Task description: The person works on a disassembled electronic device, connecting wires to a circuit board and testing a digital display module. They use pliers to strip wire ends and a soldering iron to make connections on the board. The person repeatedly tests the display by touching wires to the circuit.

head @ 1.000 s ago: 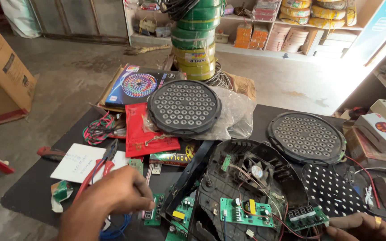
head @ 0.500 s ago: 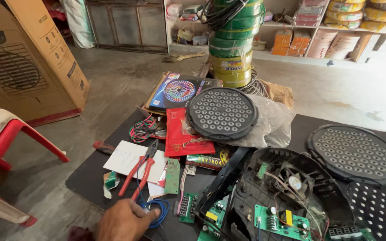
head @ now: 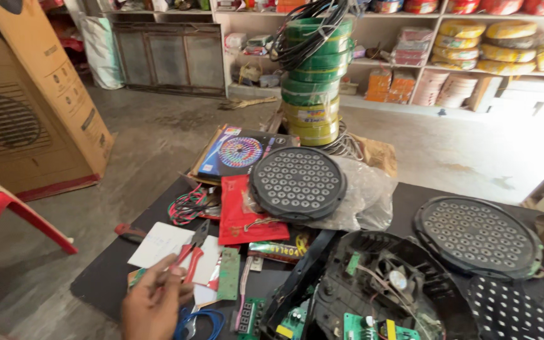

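Your left hand (head: 152, 305) reaches over the near left edge of the worktop (head: 105, 280), fingers loosely spread and holding nothing, the fingertips touching or just short of the red-handled pliers (head: 190, 255); which of the two you cannot tell. The pliers lie on white paper (head: 158, 244) near that edge, jaws pointing away from you. Your right hand is out of view.

Just right of the pliers lies a narrow green circuit strip (head: 228, 274), and a blue wire coil (head: 199, 322) sits by your wrist. Beyond them a red packet (head: 240, 217) lies flat, with a bundle of red and green wires (head: 188, 204) to its left. A round black perforated disc (head: 297, 182) rests on clear plastic wrap (head: 363, 198) behind the packet. To the right an open black lamp housing (head: 385, 289) shows a small fan and green boards, and a second perforated disc (head: 478, 236) lies beyond it.

The worktop is dark and cluttered. Past it a stack of green and yellow wire reels (head: 313, 79) stands on the grey concrete floor (head: 158, 138). A large cardboard box (head: 26, 101) and a red plastic chair (head: 1, 214) stand at left, and stocked shelves (head: 473, 56) line the back wall.
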